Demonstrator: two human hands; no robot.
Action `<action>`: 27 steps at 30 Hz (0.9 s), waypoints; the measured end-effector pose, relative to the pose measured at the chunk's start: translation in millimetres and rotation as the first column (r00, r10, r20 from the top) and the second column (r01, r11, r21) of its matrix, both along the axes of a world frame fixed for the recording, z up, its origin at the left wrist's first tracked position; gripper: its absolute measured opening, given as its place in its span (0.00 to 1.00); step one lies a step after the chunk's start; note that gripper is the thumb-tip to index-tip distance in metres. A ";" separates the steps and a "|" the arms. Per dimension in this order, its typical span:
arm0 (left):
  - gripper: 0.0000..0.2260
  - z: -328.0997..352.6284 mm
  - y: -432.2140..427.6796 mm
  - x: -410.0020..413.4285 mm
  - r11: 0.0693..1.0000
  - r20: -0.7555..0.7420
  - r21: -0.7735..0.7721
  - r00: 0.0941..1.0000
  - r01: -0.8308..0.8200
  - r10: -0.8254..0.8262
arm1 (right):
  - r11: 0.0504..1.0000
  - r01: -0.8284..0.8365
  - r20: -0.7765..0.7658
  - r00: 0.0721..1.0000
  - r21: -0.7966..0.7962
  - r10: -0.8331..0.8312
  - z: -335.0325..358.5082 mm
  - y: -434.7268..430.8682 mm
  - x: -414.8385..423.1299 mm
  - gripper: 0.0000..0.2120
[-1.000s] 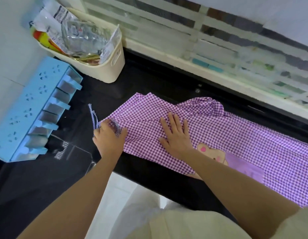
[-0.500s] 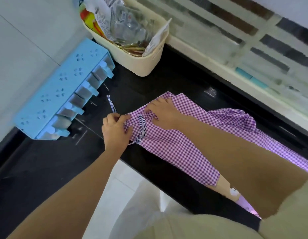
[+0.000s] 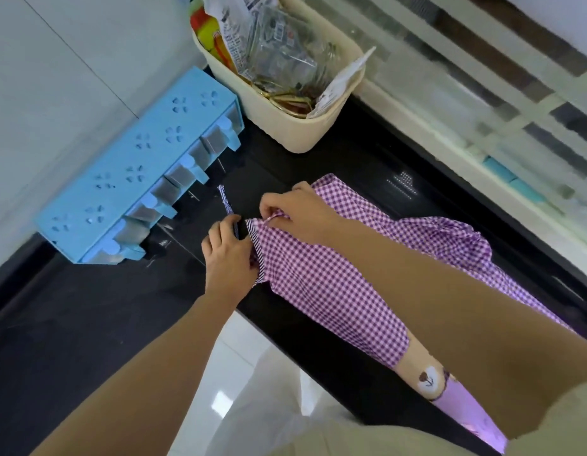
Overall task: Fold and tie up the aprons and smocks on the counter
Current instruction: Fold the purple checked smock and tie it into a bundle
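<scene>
Your left hand (image 3: 231,255) has its fingers (image 3: 219,230) curled round the dark-and-white striped fabric tie (image 3: 225,200), gripping it where it meets the corner of the purple-and-white gingham cloth apron (image 3: 334,284). The free end of the tie runs out beyond those fingers, away from you, and lies on the glossy black surface (image 3: 88,307). Your right hand (image 3: 298,212) sits just beside the left, nearly touching it, and its fingers (image 3: 274,205) are bent down with thumb and forefinger pinching a small raised ridge of the gingham at the same corner. So both sets of fingers are closed on the apron's near corner, with the striped edging between them. From there the apron stretches away to the right of your fingers, passing under your right forearm. It is bunched into loose folds on the far side and partly draped over the front edge of the surface. On that hanging part, well to the right of your fingers, are a tan bear patch (image 3: 423,380) and a lilac pocket (image 3: 466,413). To the left of your left fingers, apart from them, stands a light blue plastic spice rack (image 3: 121,179). Beyond your right fingers is a cream plastic basket (image 3: 305,133) stuffed with crinkled packets (image 3: 252,28).
</scene>
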State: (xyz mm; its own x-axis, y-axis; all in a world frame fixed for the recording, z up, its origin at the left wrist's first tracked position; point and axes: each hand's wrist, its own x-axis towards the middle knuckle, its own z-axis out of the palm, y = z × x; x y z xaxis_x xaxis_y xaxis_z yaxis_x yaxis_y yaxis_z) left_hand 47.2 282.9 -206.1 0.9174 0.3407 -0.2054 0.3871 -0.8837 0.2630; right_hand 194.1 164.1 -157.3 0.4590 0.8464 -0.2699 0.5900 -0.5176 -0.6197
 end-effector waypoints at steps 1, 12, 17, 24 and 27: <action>0.17 -0.5 2.4 0.1 1.000 0.024 -0.029 1.000 0.007 -0.006 | 0.999 0.025 0.020 0.999 -0.031 -0.025 -3.0 2.2 -0.2 0.03; 0.12 11.0 15.7 -7.3 0.955 0.005 -0.276 0.993 -0.110 0.116 | 0.979 0.144 0.158 0.980 -0.145 -0.120 -25.2 7.1 -10.0 0.08; 0.09 12.4 19.0 -9.2 0.951 0.086 -0.274 0.982 -0.141 0.170 | 0.943 0.333 0.329 0.888 0.019 -0.321 -30.5 -19.2 -30.5 0.20; 0.06 25.7 1.4 -9.7 0.888 0.111 -0.365 0.934 -0.278 0.338 | 0.917 0.324 0.333 0.912 -0.234 -0.237 -57.0 -75.6 -64.7 0.33; 0.10 21.6 5.5 -6.0 0.878 -0.085 -0.258 0.915 -0.403 0.395 | 0.917 0.241 0.303 0.942 -0.317 -0.143 -60.1 -87.0 -57.1 0.34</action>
